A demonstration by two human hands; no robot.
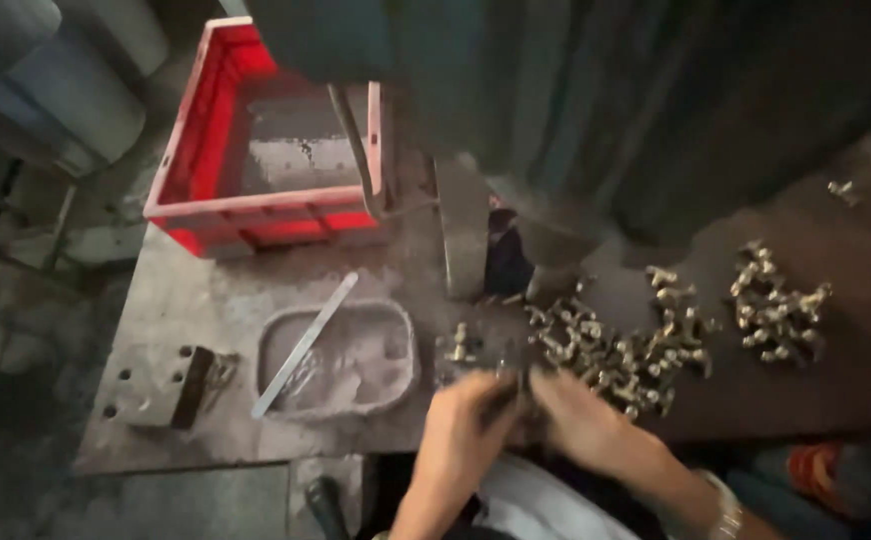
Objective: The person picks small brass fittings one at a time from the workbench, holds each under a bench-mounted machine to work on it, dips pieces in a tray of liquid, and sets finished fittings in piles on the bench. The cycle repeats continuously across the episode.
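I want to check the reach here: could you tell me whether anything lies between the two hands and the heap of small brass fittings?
Nothing visible does: the left hand and right hand meet at the near edge of the brass fittings.

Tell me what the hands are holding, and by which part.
Left hand and right hand meet over something small and dark; blur hides what it is and the grip.

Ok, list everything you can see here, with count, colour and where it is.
crate: one, red, back left of the bench
bench: one, grey metal, dusty
tray: one, grey, shallow, bench centre
strip: one, silver, lying slantwise across the tray
block: one, grey with holes, front left
fittings: many, brass, heaped centre right
small heap: many, brass, far right
machine: one, dark, behind the fittings
left hand: at the heap's near edge, grip blurred
right hand: beside it, grip blurred
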